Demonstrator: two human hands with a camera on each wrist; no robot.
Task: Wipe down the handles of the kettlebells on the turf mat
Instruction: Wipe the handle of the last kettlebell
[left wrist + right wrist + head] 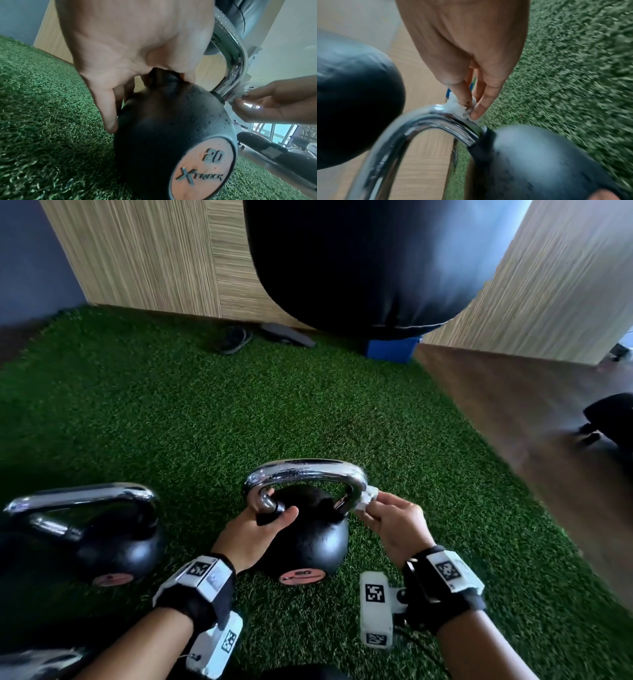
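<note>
1. Head view, nearest me: my left hand (260,529) is curled round the left foot of the chrome handle (305,474), steadying the kettlebell (308,539) on the turf mat (171,405). I'd keep that grip firm so the bell doesn't rock.
2. At three o'clock of the bell, my right hand (390,525) pinches a white wipe (368,498) against the handle's right bend. I'd wrap it fully round the bar, then drag it over the arch toward nine o'clock.
3. A second kettlebell (102,542) sits at nine o'clock; I judge its handle comes next.
4. Farther off, at twelve o'clock, a black punching bag (359,261) hangs clear of the work.
</note>
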